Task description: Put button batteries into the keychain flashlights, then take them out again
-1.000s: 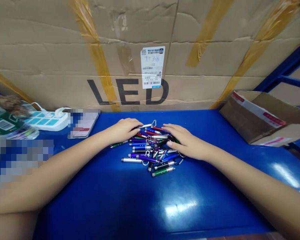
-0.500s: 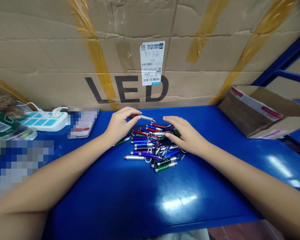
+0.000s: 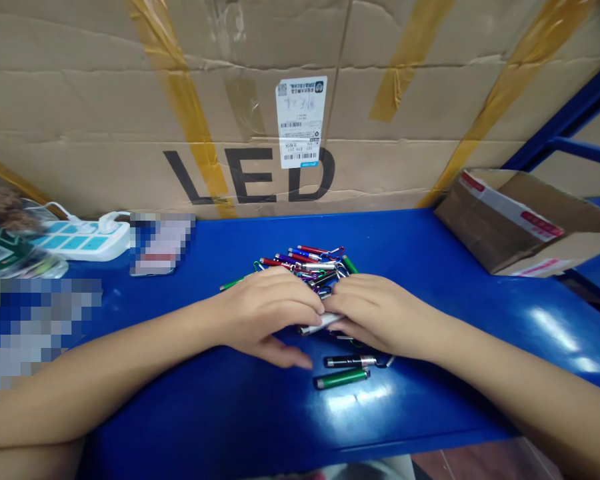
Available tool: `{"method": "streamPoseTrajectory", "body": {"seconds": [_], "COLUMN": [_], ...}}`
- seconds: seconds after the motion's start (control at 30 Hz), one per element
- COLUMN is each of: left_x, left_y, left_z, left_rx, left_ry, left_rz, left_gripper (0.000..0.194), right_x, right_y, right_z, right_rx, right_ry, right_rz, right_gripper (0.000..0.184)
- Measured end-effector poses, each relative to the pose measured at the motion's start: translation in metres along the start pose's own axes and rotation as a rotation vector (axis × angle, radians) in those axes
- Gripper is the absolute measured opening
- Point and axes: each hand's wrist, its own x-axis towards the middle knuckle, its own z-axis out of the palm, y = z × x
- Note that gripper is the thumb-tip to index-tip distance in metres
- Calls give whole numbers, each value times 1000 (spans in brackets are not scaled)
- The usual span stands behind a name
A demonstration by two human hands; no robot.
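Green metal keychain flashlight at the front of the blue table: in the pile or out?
Out: the green metal keychain flashlight lies on the blue table, apart from the multicoloured flashlight pile.

On my feed the small keychain torches (image 3: 305, 263) run red, purple, blue, green and silver, with a green one (image 3: 341, 379) at six o'clock on a glossy blue bench (image 3: 405, 233). At twelve, black LED lettering (image 3: 250, 177) crosses brown cardboard (image 3: 80, 113) striped with amber tape (image 3: 180, 113); at nine, a white power strip (image 3: 105, 245) shows teal panels (image 3: 75, 243)
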Motion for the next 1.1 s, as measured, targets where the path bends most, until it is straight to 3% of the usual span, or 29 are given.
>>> {"method": "streamPoseTrajectory", "body": {"seconds": [0.07, 0.13, 0.2, 0.3, 0.4, 0.53, 0.63, 0.73, 0.87, 0.93, 1.1], "left_x": [0, 3, 8, 14, 16, 18, 19, 11, -15, -28, -37], "left_y": [14, 37, 63, 84, 77, 54, 45, 44, 48, 50, 45], "left_z": [6, 21, 44, 76, 91, 85, 69, 47, 25, 22, 32], "left_rx": [95, 219, 327, 422, 335, 259, 277, 341, 387, 351, 350], "left_ry": [53, 95, -57, -170, -365, -446, -466, -497, -499, -504, -461], "left_rz": [-47, -143, -65, 91, -18, -141, -172, -238, -629, -768, -851], "left_gripper": [48, 51, 47, 46, 66, 62, 53, 51, 97, 112, 122], "right_x": [-2, -4, -7, -13, -15, -14, -16, -28, -50, -55, -41], "right_y": [4, 14, 25, 38, 43, 45, 42, 32, 17, 14, 17], "right_z": [0, 0, 2, 1, -3, -14, -27, -38, -36, -27, -7], "right_rx": [-76, -100, -88, -72, -28, 81, 70, 32, 75, 109, 166], "right_ry": [89, 168, 229, 293, 299, 104, -141, -347, -443, -419, -432], "right_rz": [-6, 61, 132, 286, 433, 382, 356, 428, 448, 437, 423], "right_gripper": [27, 23, 20, 22, 29, 33, 28, 27, 19, 15, 11]}}
